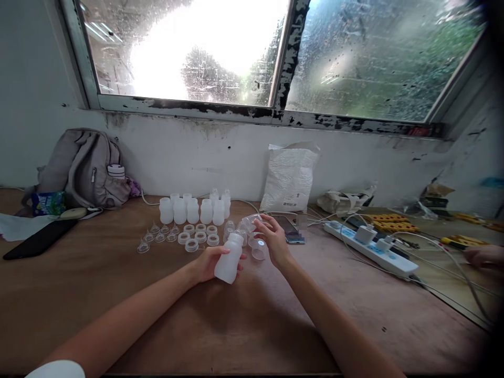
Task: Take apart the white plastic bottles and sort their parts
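Note:
My left hand [207, 264] is wrapped round a frosted white baby bottle [227, 266], tilted with its top to the upper right. Between the fingertips of my right hand [274, 240] is a clear bottle cap [250, 222], just above and to the right of the bottle's top. More clear caps [259, 252] rest on the table behind and below that hand. To the left lie several white collar rings [191, 245] and, farther left, several clear nipples [144, 245]. White bottles [192, 211] stand in rows behind; two at the back right have tops fitted.
A phone [289, 229] lies right of my right hand. Farther right is a power strip [372, 249] with chargers and cables. Behind stands a white padded bag [291, 178]; a backpack [81, 170] and black case [39, 240] are left. Another person's hand [486, 257] shows at far right.

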Motion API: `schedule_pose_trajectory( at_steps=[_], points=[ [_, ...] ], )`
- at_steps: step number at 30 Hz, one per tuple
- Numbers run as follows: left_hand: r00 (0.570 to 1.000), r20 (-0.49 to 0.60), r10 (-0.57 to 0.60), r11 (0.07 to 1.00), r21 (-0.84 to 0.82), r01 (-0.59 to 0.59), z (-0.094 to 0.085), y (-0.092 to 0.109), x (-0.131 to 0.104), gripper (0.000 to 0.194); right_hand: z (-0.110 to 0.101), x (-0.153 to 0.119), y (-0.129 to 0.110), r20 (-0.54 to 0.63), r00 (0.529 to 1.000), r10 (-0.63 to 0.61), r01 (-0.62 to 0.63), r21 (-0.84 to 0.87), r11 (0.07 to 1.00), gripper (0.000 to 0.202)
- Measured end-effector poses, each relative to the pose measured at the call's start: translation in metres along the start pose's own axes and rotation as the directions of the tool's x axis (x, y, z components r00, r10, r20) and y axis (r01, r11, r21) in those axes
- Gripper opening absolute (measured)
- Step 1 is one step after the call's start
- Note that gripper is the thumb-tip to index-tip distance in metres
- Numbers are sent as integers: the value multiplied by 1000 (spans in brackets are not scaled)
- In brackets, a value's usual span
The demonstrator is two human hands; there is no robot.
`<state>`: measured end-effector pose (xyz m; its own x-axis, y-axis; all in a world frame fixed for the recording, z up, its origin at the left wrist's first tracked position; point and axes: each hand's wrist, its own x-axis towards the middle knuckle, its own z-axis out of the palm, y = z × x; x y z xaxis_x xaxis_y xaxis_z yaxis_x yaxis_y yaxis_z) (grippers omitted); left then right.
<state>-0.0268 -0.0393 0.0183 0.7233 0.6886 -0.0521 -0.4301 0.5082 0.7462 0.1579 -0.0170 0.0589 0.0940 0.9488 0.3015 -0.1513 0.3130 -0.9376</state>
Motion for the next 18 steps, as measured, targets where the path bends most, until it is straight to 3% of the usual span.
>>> schedule_pose_trajectory(
  at_steps=[7, 18],
  points=[
    [1000, -16, -23, 1000, -3, 23, -5, -1, 4, 37, 2, 0, 0, 17, 998, 53, -54, 48, 997, 34],
    [993, -74, 92, 995, -40, -95, 0, 1, 4, 40, 6, -5, 4, 158, 985, 75, -71, -34, 997, 33]
  ],
)
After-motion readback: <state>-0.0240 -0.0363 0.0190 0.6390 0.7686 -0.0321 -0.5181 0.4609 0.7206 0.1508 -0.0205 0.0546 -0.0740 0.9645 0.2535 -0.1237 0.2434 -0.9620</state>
